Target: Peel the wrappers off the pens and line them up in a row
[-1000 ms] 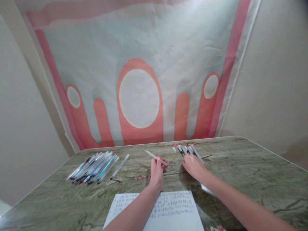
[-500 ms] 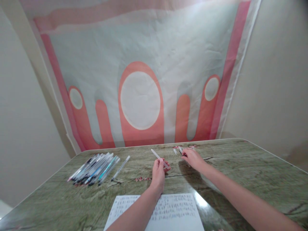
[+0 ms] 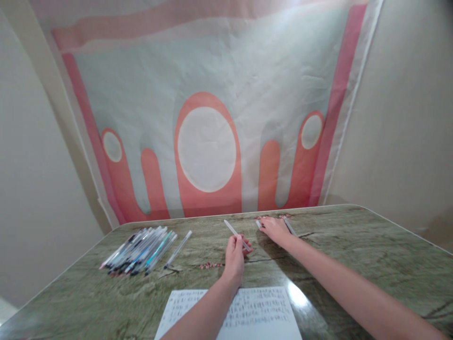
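My left hand (image 3: 235, 255) is closed on a clear pen barrel (image 3: 232, 229) that sticks up and to the left from its fingers, above the green marbled table (image 3: 357, 245). My right hand (image 3: 274, 229) reaches to the table's far edge and lies over a small row of pens (image 3: 290, 227), most of them hidden beneath it. A small white cap (image 3: 258, 224) lies just left of its fingertips. Whether its fingers grip anything is hidden.
A pile of several pens (image 3: 139, 249) lies at the left of the table, with a single clear pen (image 3: 178, 249) just right of it. A handwritten sheet (image 3: 262, 309) lies at the near edge. A pink and grey banner (image 3: 207, 108) hangs behind.
My right hand has slid forward and left, from the near end of the pen row to its far end, now covering it. My left hand has kept hold of the barrel.
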`<state>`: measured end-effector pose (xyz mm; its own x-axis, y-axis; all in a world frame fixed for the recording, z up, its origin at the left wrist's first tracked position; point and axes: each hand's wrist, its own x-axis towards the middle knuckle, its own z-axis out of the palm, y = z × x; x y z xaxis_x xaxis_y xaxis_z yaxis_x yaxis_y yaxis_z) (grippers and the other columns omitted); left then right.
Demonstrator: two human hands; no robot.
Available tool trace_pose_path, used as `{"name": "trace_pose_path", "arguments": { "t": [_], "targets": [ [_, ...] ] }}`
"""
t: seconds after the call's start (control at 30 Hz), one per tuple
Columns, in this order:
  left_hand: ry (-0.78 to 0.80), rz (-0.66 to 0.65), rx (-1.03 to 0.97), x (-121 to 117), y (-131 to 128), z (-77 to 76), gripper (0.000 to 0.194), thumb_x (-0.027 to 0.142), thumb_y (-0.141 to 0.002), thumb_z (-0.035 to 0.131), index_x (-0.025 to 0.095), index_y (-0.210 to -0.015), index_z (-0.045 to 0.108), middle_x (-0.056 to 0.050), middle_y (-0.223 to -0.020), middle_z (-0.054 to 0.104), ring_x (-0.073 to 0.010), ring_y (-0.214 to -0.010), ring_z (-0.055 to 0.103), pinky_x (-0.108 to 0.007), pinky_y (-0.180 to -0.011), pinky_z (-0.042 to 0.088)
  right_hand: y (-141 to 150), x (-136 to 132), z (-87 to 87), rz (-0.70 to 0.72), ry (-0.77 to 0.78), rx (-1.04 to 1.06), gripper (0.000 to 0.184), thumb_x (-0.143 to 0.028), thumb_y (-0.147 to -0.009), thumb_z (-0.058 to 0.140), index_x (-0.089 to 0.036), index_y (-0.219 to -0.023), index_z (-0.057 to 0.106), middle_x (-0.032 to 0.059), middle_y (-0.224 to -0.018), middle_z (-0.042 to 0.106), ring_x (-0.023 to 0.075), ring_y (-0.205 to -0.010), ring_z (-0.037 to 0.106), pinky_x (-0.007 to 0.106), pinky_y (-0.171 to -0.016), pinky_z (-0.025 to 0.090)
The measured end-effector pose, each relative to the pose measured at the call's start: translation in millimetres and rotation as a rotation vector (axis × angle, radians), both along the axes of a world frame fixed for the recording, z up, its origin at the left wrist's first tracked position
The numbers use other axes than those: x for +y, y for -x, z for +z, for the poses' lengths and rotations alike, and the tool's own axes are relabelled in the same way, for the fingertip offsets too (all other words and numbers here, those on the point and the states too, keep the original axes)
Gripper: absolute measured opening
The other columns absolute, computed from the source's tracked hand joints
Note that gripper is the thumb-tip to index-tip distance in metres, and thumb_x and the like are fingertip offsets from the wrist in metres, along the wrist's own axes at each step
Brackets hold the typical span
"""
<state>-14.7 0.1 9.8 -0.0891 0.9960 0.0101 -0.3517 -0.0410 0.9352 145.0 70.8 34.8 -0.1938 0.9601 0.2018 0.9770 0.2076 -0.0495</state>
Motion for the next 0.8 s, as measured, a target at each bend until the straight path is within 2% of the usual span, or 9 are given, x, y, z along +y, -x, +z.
{"name": "trace_pose_path", "arguments": {
  "t": [0.13, 0.27, 0.33, 0.4, 0.47, 0.5, 0.6, 0.73, 0.8],
  "targets": [
    [0.004, 0.002, 0.001, -0.6, -0.7, 1.7, 0.037, 0.048, -0.068, 0.053, 0.016, -0.086, 0.048, -0.003, -0.076, 0.056, -0.0118, -0.067, 0.056, -0.027, -0.063, 0.048, -3.4, -3.7, 4.9, 0.021, 0.002, 0.021, 0.019, -0.034, -0.078, 0.051, -0.021, -0.088, 0.061, 0.0065, -0.097, 0.063, 0.0187, -0.089, 0.058, 0.026, -0.072, 0.038],
    [0.008, -0.007, 0.035, -2.5, -1.1, 5.1, 0.037, 0.048, -0.069, 0.052, 0.016, -0.087, 0.050, -0.003, -0.076, 0.056, -0.0121, -0.068, 0.056, -0.026, -0.062, 0.047, -8.3, -6.9, 19.4, 0.036, -0.036, 0.081, 0.025, -0.035, -0.083, 0.042, -0.021, -0.086, 0.063, 0.0049, -0.092, 0.064, 0.0163, -0.087, 0.057, 0.023, -0.071, 0.038],
    [-0.012, -0.042, 0.082, -3.8, -1.3, 6.2, 0.036, 0.048, -0.070, 0.051, 0.015, -0.087, 0.052, -0.003, -0.076, 0.055, -0.0126, -0.069, 0.055, -0.026, -0.062, 0.046, -6.8, -13.2, 26.1, 0.074, -0.052, 0.180, 0.030, -0.036, -0.085, 0.037, -0.020, -0.086, 0.063, 0.0040, -0.088, 0.065, 0.0146, -0.082, 0.058, 0.022, -0.069, 0.038],
    [-0.052, -0.090, 0.153, -4.9, -1.7, 6.3, 0.035, 0.047, -0.071, 0.050, 0.015, -0.085, 0.054, -0.003, -0.074, 0.056, -0.0124, -0.066, 0.054, -0.024, -0.061, 0.044, -0.6, -24.9, 28.6, 0.170, -0.019, 0.394, 0.033, -0.037, -0.084, 0.037, -0.018, -0.081, 0.063, 0.0029, -0.078, 0.065, 0.0124, -0.068, 0.058, 0.021, -0.062, 0.039],
    [-0.114, -0.117, 0.251, -6.0, -2.2, 5.6, 0.031, 0.044, -0.071, 0.050, 0.015, -0.080, 0.056, -0.002, -0.067, 0.056, -0.0114, -0.061, 0.052, -0.023, -0.058, 0.041, 9.1, -40.1, 25.8, 0.286, 0.073, 0.591, 0.033, -0.038, -0.082, 0.039, -0.016, -0.078, 0.063, 0.0013, -0.068, 0.064, 0.0102, -0.054, 0.054, 0.020, -0.052, 0.037],
    [-0.148, -0.123, 0.302, -6.5, -2.6, 5.2, 0.029, 0.043, -0.072, 0.050, 0.015, -0.076, 0.057, -0.001, -0.063, 0.055, -0.0110, -0.058, 0.050, -0.022, -0.057, 0.040, 14.3, -47.7, 22.8, 0.319, 0.086, 0.655, 0.032, -0.038, -0.081, 0.040, -0.016, -0.077, 0.063, 0.0008, -0.067, 0.063, 0.0098, -0.053, 0.053, 0.019, -0.051, 0.037],
    [-0.216, -0.142, 0.410, -7.6, -3.8, 3.4, 0.025, 0.039, -0.072, 0.051, 0.015, -0.071, 0.059, -0.002, -0.062, 0.055, -0.0106, -0.055, 0.047, -0.021, -0.056, 0.038, 25.0, -62.4, 11.4, 0.303, 0.009, 0.752, 0.028, -0.038, -0.077, 0.047, -0.015, -0.072, 0.061, 0.0019, -0.071, 0.062, 0.0106, -0.058, 0.052, 0.019, -0.054, 0.038],
    [-0.244, -0.103, 0.430, -7.4, -5.8, -1.1, 0.026, 0.034, -0.071, 0.054, 0.016, -0.088, 0.060, -0.007, -0.084, 0.059, -0.0136, -0.070, 0.053, -0.023, -0.063, 0.041, 20.0, -54.4, 3.4, 0.232, 0.077, 0.820, 0.029, -0.038, -0.081, 0.040, -0.015, -0.077, 0.057, 0.0009, -0.070, 0.061, 0.0095, -0.053, 0.053, 0.019, -0.051, 0.038],
    [-0.237, -0.064, 0.416, -6.9, -6.2, -4.3, 0.030, 0.032, -0.070, 0.055, 0.017, -0.097, 0.056, -0.009, -0.094, 0.057, -0.0148, -0.080, 0.053, -0.024, -0.067, 0.041, 12.0, -44.0, 3.9, 0.189, 0.084, 0.747, 0.028, -0.036, -0.083, 0.038, -0.015, -0.079, 0.056, 0.0010, -0.070, 0.061, 0.0098, -0.055, 0.055, 0.020, -0.053, 0.038]
  ]
}}
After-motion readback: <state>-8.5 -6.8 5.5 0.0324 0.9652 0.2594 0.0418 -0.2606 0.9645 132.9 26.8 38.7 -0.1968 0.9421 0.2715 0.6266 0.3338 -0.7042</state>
